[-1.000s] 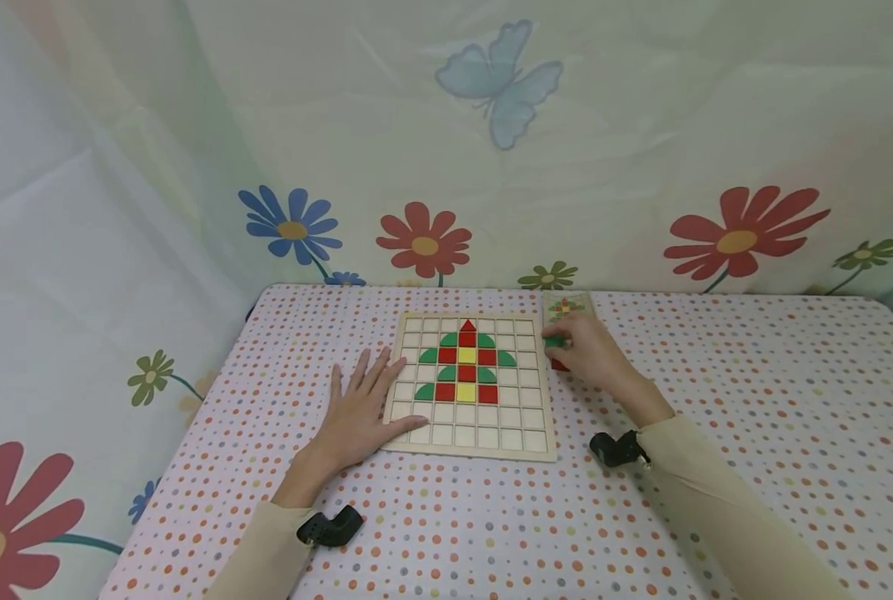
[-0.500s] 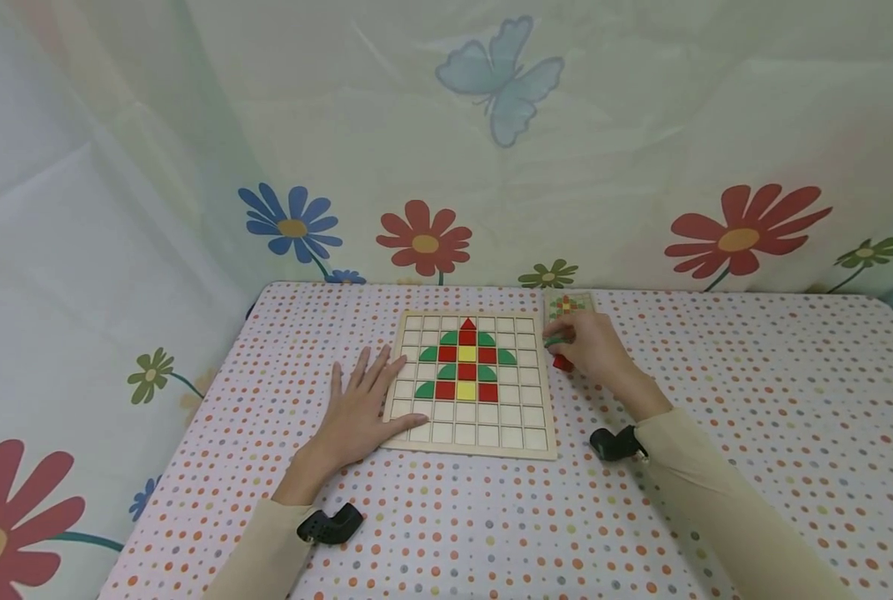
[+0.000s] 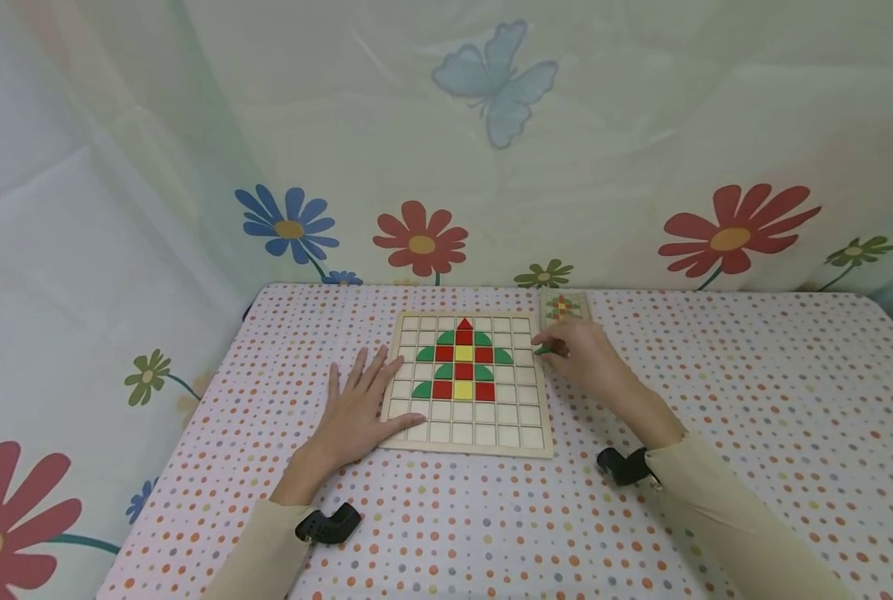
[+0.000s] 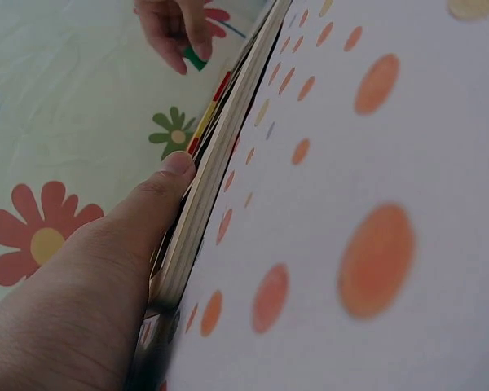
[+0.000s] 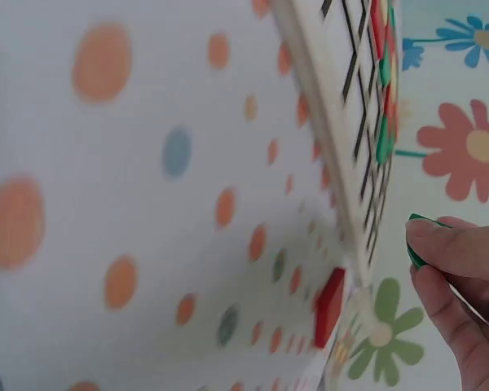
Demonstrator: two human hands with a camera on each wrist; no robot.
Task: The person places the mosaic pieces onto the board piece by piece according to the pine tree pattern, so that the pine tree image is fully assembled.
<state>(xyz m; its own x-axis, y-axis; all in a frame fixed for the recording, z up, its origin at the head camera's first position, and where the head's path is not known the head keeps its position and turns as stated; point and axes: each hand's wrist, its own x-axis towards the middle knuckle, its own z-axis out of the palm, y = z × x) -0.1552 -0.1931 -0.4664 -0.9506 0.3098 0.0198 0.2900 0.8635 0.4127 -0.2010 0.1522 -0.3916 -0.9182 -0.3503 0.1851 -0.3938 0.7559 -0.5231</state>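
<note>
A wooden grid board point(image 3: 517, 414) lies on the table with red, yellow and green tiles set in its squares in a tree-like pattern. My left hand point(image 3: 355, 423) rests with spread fingers on the board's left side, the thumb over its lower squares. Between thumb and fingers, my right hand point(image 3: 587, 358) pinches a green tile point(image 5: 416, 243) just off the board's right edge, above the table. The tile is partly covered by the fingers. A red tile point(image 5: 330, 308) appears on the table in the right wrist view; the right hand hides it in the head view.
A small pattern card point(image 3: 564, 305) with a similar picture lies beyond the right hand, beside the board's upper right corner. The dotted tablecloth point(image 3: 454, 517) runs back to an upright flower-printed backdrop point(image 3: 611, 125).
My right hand has lifted the green tile off the spot by the card and carried it left toward the board. The red tile beneath has dropped from sight in the head view. My left hand stays put.
</note>
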